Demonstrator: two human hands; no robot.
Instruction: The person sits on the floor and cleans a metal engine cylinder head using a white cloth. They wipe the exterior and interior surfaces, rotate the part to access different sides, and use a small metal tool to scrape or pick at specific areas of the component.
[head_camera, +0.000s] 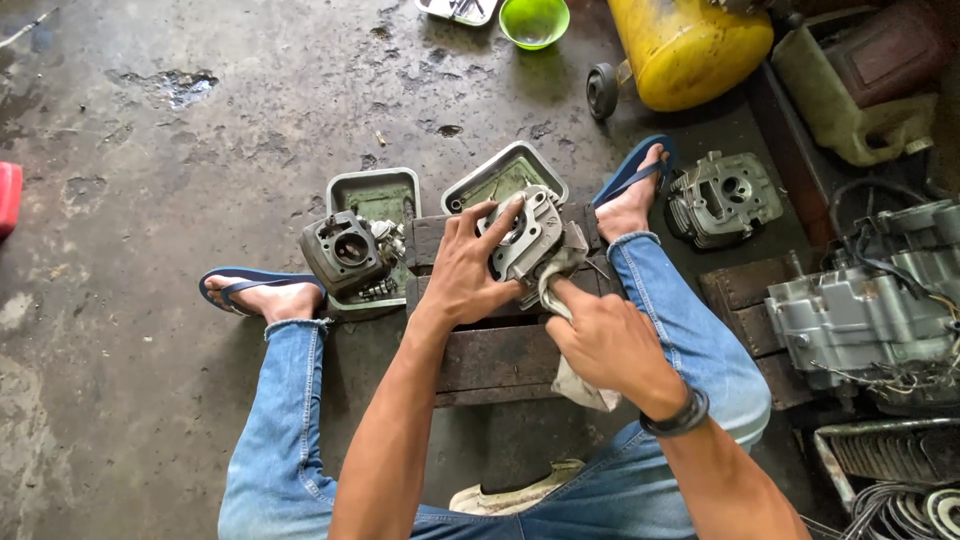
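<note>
A grey metal engine cylinder head (530, 238) stands tilted on a dark wooden block (500, 355) between my legs. My left hand (465, 270) grips the head from its left side, fingers spread over its top. A dirty grey rag (570, 375) is pressed against the lower right of the head by my right hand (610, 345), which is closed on it; the cloth's tail hangs below my wrist.
Two metal trays (385, 190) (490, 175) lie beyond the block, the left one holding a dark cylinder block (345, 250) and small parts. Another cylinder head (722, 198) sits by my right foot. A yellow tank (690, 45), green bowl (534, 20) and an engine case (865, 315) surround me.
</note>
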